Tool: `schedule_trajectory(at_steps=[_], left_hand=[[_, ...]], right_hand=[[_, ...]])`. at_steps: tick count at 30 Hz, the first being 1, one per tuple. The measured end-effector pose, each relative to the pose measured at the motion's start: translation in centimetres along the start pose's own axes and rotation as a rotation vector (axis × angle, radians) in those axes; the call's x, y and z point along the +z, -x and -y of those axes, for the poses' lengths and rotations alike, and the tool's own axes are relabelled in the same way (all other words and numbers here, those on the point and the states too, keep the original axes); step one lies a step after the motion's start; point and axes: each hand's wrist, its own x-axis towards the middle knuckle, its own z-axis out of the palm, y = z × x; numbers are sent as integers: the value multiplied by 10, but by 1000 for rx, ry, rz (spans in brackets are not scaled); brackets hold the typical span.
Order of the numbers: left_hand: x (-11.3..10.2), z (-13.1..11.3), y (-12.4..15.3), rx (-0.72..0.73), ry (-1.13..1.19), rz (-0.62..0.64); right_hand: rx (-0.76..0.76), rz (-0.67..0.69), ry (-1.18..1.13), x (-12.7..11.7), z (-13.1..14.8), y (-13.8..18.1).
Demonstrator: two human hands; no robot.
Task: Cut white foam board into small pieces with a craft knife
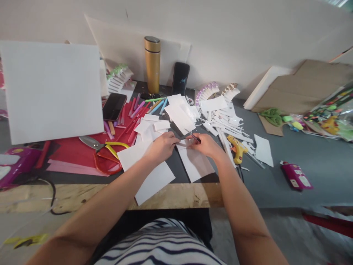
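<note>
Over the front of the table, my left hand (163, 146) pinches the edge of a small white strip (182, 141). My right hand (206, 145) is closed around a pair of small dark-handled scissors (196, 138), whose thin blades point left near the strip. Its fingers hide most of the handles. Below the hands lies a white sheet (197, 165), and another white sheet (154, 180) under my left forearm overhangs the table edge. Loose white pieces (180, 112) are piled just beyond my fingers.
Large orange-handled shears (107, 156) rest on red sheets at left. A yellow glue gun (236, 149) lies right of my right hand, beside white scraps (223, 119). Behind stand a gold flask (152, 66) and a black case (180, 79). A magenta power strip (296, 176) sits far right.
</note>
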Motion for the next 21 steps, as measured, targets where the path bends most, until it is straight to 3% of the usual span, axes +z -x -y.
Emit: schedule_trajectory(at_steps=[15, 21], left_hand=[[-9, -12, 1, 5, -20, 2], [-31, -27, -5, -36, -182, 146]], right_hand=[[-75, 37, 9, -6, 2, -2], [-85, -34, 88, 1, 4, 2]])
